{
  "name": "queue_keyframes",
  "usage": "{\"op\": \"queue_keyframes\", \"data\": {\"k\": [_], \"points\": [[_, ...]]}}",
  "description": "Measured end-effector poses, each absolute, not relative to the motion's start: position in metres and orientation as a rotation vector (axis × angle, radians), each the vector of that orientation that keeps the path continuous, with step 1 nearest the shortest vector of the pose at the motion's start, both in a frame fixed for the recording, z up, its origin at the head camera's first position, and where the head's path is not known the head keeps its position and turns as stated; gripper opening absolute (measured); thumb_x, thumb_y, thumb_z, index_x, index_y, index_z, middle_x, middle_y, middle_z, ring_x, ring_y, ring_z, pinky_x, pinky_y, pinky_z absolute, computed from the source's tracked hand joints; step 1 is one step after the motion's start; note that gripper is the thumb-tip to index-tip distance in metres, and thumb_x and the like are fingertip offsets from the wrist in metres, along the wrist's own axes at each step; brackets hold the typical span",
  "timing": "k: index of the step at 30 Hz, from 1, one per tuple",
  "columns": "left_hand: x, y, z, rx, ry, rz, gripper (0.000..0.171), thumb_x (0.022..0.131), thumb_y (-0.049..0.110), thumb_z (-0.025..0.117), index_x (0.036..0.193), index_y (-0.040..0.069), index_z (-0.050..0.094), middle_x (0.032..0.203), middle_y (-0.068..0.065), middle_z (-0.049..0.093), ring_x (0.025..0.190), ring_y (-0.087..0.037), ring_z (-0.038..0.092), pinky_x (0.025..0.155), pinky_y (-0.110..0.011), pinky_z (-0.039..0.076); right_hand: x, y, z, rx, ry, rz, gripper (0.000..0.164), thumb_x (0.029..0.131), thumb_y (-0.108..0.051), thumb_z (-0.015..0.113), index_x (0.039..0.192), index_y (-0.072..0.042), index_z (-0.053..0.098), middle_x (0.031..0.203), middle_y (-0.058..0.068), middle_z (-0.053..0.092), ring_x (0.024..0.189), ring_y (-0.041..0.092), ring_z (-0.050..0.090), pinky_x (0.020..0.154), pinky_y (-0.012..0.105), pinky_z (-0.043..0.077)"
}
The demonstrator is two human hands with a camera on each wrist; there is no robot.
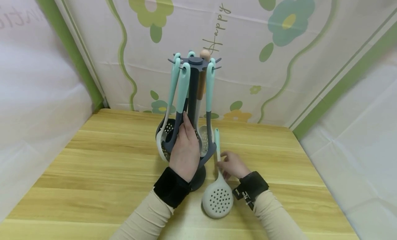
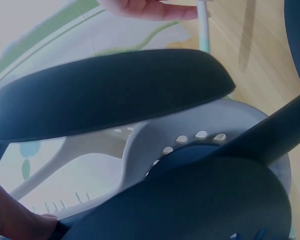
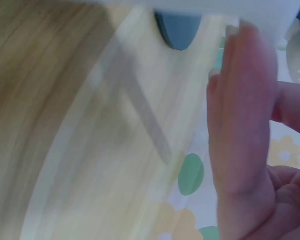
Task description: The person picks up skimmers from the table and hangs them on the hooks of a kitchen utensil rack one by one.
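A dark utensil stand (image 1: 196,60) rises from a round black base, hung with several kitchen tools with mint handles. My left hand (image 1: 185,151) is in among them, over the pole, beside a dark ladle (image 1: 170,145); one finger points up. In the left wrist view its fingertip (image 2: 47,220) touches a dark handle, while the rest of its hold is hidden. My right hand (image 1: 234,165) pinches the thin shaft of a pale grey skimmer (image 1: 217,200). The skimmer's perforated head points toward me, and its mint handle end (image 1: 217,138) points away.
The wooden table (image 1: 102,178) spreads to both sides of the stand. White floral curtains (image 1: 235,36) close off the back and sides. A wooden-handled tool (image 1: 201,85) hangs at the rear right of the stand, with a perforated pale spoon (image 1: 203,138) low down.
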State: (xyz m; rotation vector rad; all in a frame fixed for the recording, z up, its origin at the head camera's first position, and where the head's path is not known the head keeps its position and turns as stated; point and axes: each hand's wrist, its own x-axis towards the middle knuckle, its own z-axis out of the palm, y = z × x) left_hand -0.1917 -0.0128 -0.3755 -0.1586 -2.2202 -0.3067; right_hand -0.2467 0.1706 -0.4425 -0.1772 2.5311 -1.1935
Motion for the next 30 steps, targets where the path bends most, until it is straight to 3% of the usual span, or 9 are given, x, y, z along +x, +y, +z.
{"op": "queue_keyframes", "data": {"k": [14, 22, 30], "points": [[-0.192, -0.008, -0.374, -0.155, -2.232, -0.368, 0.063, 0.097, -0.003, 0.057, 0.146, -0.02, 0.022, 0.125, -0.033, 0.055, 0.103, -0.035, 0.067, 0.079, -0.033, 0.059, -0.243, 0.177, -0.433, -0.203, 2.533, -1.331, 0.046, 0.097, -0.011, 0.06, 0.136, 0.008, 0.045, 0.086, 0.016, 0.066, 0.05, 0.014, 0.061, 0.048, 0.033, 0.057], [-0.195, -0.005, -0.373, -0.098, -2.23, -0.351, 0.064, 0.097, -0.002, 0.058, 0.148, -0.015, 0.021, 0.121, -0.03, 0.056, 0.084, -0.033, 0.069, 0.065, -0.033, 0.059, -0.242, 0.18, -0.422, -0.221, 2.563, -1.379, 0.049, 0.098, -0.011, 0.059, 0.141, 0.006, 0.041, 0.089, 0.018, 0.062, 0.054, 0.016, 0.062, 0.051, 0.036, 0.059], [-0.195, -0.003, -0.374, -0.094, -2.242, -0.381, 0.064, 0.098, -0.001, 0.056, 0.149, -0.013, 0.02, 0.124, -0.032, 0.055, 0.086, -0.036, 0.069, 0.061, -0.034, 0.059, -0.239, 0.181, -0.415, -0.236, 2.6, -1.378, 0.049, 0.099, -0.012, 0.059, 0.14, 0.005, 0.04, 0.089, 0.017, 0.063, 0.057, 0.015, 0.062, 0.052, 0.035, 0.06]]}}
